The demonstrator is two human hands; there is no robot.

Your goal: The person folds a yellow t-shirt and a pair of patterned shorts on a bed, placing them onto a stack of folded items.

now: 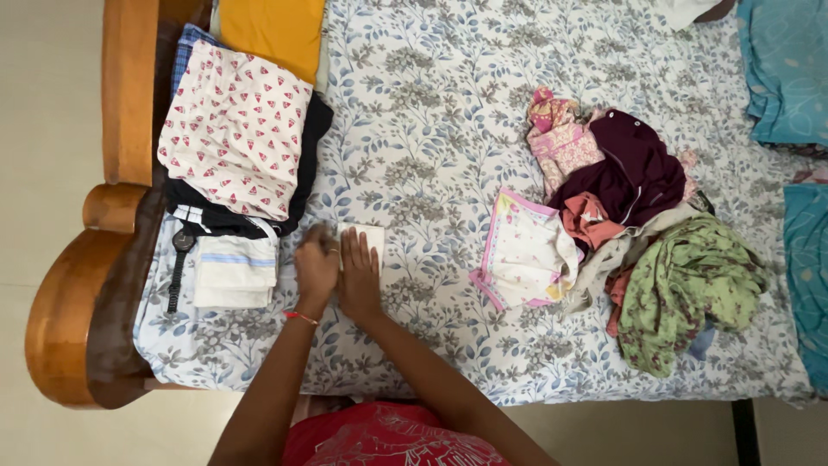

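Observation:
My left hand (316, 263) and my right hand (359, 274) lie flat side by side on a small white folded cloth (371, 235) on the floral bedsheet (431, 129). Only the cloth's far right corner shows past my fingers. My left wrist wears a red thread. Just left of my hands lies a folded white cloth with a pale blue stripe (235, 269). Behind that cloth rises a stack of folded clothes topped by a white garment with small red shapes (235, 128).
A heap of unfolded clothes lies at the right: a white cloth with pink border (524, 250), a maroon garment (634, 168), a green patterned one (686, 289). A wristwatch (179, 259) rests by the wooden bed frame (121, 103). Teal fabric (789, 69) lies far right.

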